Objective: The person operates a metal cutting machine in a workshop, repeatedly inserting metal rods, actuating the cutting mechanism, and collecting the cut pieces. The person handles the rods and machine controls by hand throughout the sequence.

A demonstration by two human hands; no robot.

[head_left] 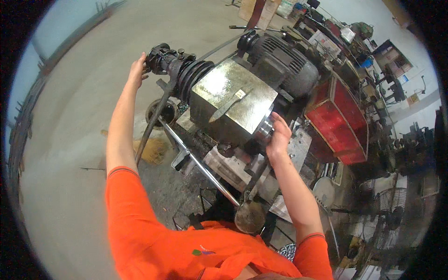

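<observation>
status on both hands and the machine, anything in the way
Left hand open at the dark end fitting; right hand at the shiny collar. Metal housing between them, flat tool lying on top. Silver lever slants across nearer the body.

Standing here watching: the block is right in front of the worker, with a flat tool lying on top. Pulley's off its left end, then a collar beyond that, left hand right by it. Right hand's at the spindle on the block's right end. Motor is behind the block, crate to the motor's right. Bar slants across the near side, knob at its near end. Fan's way off right.
</observation>
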